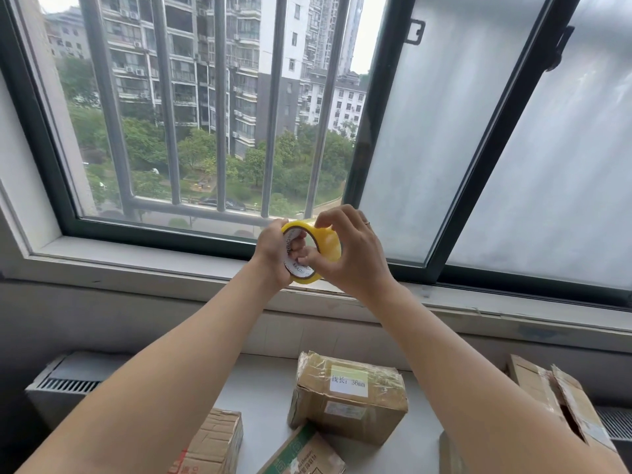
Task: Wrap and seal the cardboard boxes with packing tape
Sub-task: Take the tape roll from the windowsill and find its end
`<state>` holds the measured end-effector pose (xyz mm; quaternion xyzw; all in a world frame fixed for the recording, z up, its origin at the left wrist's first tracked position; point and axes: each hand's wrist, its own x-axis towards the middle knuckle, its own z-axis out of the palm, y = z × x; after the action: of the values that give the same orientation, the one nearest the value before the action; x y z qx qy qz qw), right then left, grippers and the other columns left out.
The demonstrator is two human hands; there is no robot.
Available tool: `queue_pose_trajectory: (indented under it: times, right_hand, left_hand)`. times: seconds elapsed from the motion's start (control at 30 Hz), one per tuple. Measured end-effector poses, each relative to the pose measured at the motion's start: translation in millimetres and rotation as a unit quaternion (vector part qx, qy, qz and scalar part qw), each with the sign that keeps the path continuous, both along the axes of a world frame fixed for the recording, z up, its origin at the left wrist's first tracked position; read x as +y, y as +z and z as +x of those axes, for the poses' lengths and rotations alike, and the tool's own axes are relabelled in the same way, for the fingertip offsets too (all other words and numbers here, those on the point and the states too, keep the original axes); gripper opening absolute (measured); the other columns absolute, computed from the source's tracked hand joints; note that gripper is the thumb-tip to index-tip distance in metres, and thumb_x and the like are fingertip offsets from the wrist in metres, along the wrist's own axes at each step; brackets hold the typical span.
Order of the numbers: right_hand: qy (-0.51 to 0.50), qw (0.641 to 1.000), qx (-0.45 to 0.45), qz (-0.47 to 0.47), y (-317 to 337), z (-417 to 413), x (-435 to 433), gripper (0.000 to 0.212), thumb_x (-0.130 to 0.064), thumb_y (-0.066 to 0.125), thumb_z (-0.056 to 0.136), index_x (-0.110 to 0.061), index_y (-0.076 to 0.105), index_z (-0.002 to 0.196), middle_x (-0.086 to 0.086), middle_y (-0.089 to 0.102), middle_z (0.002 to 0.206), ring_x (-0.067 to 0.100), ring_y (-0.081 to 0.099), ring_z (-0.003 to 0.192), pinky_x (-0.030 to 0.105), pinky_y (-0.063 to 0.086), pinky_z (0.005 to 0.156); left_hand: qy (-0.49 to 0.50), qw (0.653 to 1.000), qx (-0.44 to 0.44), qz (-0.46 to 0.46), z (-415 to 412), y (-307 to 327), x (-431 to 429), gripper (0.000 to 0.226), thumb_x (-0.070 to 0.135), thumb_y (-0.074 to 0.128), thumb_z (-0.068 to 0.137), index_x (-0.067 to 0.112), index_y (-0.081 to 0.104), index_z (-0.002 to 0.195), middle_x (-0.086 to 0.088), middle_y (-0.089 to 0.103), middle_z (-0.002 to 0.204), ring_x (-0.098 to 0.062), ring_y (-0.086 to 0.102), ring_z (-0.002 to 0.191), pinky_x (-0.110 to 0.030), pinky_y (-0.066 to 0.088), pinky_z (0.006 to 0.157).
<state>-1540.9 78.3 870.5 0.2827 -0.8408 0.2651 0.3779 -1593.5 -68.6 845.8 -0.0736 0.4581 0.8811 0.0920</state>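
While both arms were raised toward the window (386, 138), left hand (272, 254) gripped the yellow tape roll (325, 242), fingers hooked through its core. Right hand (355, 254) curled over the roll's outer face, fingertips on it. Labelled cardboard box (349, 401) sat well below both hands, another box (215, 439) below the left forearm.

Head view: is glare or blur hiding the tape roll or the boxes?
Head view: even daylight, no glare on the tape roll; wide-angle lens bows the window frame; the labelled box reads clearly; the box at the bottom left is cropped.
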Motion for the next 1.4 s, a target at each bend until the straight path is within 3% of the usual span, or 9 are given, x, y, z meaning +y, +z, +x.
queue_pose_trajectory:
  times: [0.1,0.2,0.33,0.43,0.6,0.73,0.93,1.27,1.4]
  right_hand:
    - [-0.004,1.0,-0.013,0.016,9,-2,-6,0.034,-0.025,0.077,0.075,-0.015,0.062,0.105,-0.006,0.057,0.104,0.016,0.048,0.097,0.025,0.04,0.079]
    - [0.006,1.0,-0.019,0.011,22,-3,-6,0.023,-0.024,0.068,0.074,-0.015,0.061,0.095,-0.008,0.055,0.094,0.016,0.049,0.088,0.026,0.04,0.075]
    - [0.02,1.0,-0.019,0.004,33,-1,-1,0.017,-0.022,0.063,0.072,-0.017,0.056,0.086,-0.012,0.05,0.084,0.012,0.045,0.074,0.025,0.04,0.067]
    - [0.025,0.999,-0.022,-0.006,29,-1,2,0.017,-0.028,0.058,0.072,-0.016,0.055,0.084,-0.009,0.052,0.081,0.013,0.045,0.07,0.024,0.042,0.064]
    - [0.031,0.999,-0.031,-0.025,24,1,-1,0.015,-0.023,0.062,0.072,-0.014,0.056,0.083,-0.005,0.055,0.08,0.016,0.05,0.07,0.034,0.049,0.063]
    - [0.018,0.998,-0.026,-0.049,19,0,-7,0.017,-0.026,0.062,0.075,-0.014,0.058,0.087,-0.009,0.053,0.084,0.014,0.049,0.072,0.029,0.047,0.067]
    - [-0.007,0.999,-0.043,-0.029,9,-4,-9,0.021,-0.025,0.062,0.076,-0.016,0.056,0.094,-0.009,0.052,0.092,0.016,0.05,0.083,0.027,0.045,0.071]
    - [0.023,0.998,-0.057,-0.009,15,-4,-3,0.021,-0.029,0.061,0.08,-0.016,0.058,0.095,-0.008,0.055,0.093,0.016,0.052,0.083,0.036,0.051,0.074]
    - [0.033,0.998,-0.026,-0.037,18,0,-6,0.017,-0.028,0.059,0.078,-0.014,0.056,0.087,-0.007,0.052,0.085,0.014,0.049,0.075,0.031,0.047,0.066]
  left_hand:
    - [-0.022,1.0,-0.004,0.021,4,0,5,0.033,0.035,0.041,0.097,0.018,0.056,0.074,-0.004,0.044,0.076,-0.018,0.044,0.068,-0.031,0.039,0.063]
    - [-0.081,0.995,0.037,0.031,12,3,9,0.014,0.027,0.047,0.094,0.018,0.055,0.086,-0.008,0.04,0.086,-0.023,0.032,0.078,-0.038,0.036,0.072]
    - [-0.134,0.987,0.085,-0.038,22,9,5,0.019,0.022,0.048,0.097,0.01,0.06,0.105,-0.015,0.054,0.096,-0.034,0.046,0.097,-0.052,0.04,0.093]
    - [-0.146,0.98,0.107,-0.082,20,13,0,0.027,0.023,0.04,0.104,0.009,0.06,0.094,-0.013,0.056,0.082,-0.029,0.051,0.08,-0.042,0.046,0.079]
    - [-0.174,0.966,0.148,-0.121,22,17,-3,0.05,0.056,0.047,0.103,0.013,0.055,0.078,-0.005,0.04,0.066,-0.017,0.035,0.057,-0.031,0.024,0.057]
    - [-0.121,0.982,0.129,-0.069,12,7,-2,0.057,0.07,0.068,0.085,0.015,0.055,0.081,-0.005,0.036,0.071,-0.018,0.029,0.061,-0.032,0.019,0.059]
    - [-0.063,0.995,0.071,0.003,5,-13,5,0.055,0.07,0.061,0.087,0.018,0.056,0.068,-0.003,0.042,0.065,-0.016,0.033,0.057,-0.03,0.025,0.056]
    - [-0.134,0.984,0.114,-0.036,7,-7,1,0.049,0.061,0.058,0.096,0.019,0.053,0.071,0.001,0.038,0.061,-0.013,0.03,0.053,-0.025,0.026,0.049]
    - [-0.143,0.981,0.126,-0.024,3,-12,3,0.058,0.067,0.076,0.078,0.014,0.057,0.09,-0.009,0.039,0.078,-0.021,0.033,0.067,-0.034,0.027,0.062]
